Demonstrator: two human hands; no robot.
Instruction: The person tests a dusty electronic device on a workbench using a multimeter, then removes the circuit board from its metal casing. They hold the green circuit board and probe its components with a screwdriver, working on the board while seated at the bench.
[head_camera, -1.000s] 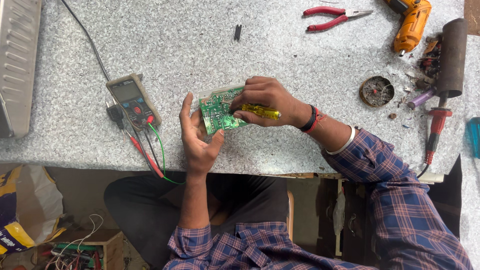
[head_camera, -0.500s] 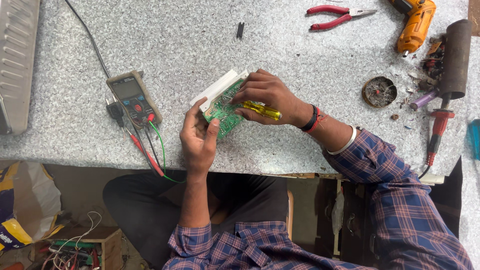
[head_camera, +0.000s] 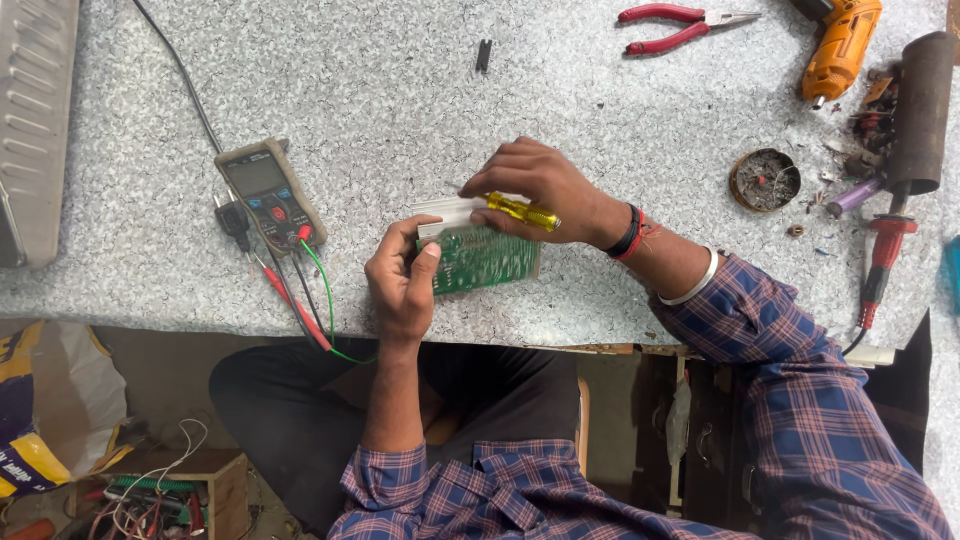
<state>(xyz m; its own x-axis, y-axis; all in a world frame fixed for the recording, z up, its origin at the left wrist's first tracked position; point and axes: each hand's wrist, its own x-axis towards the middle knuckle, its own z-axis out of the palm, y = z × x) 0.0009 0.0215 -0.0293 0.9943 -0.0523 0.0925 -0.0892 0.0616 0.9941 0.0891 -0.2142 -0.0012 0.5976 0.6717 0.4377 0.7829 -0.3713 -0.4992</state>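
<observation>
Gripping the green circuit board (head_camera: 487, 260) near the table's (head_camera: 400, 80) front edge, our left hand (head_camera: 403, 283) curled around its left end. Just beyond, our right hand (head_camera: 540, 187) closed on a yellow-handled screwdriver (head_camera: 522, 211) while touching the board's white top edge.

Above my hands the grey tabletop (head_camera: 400, 90) lies open up to the small black piece (head_camera: 483, 55); at left the multimeter (head_camera: 270, 192) and its leads (head_camera: 305, 300) block (tangled); tools crowd the right edge.
</observation>
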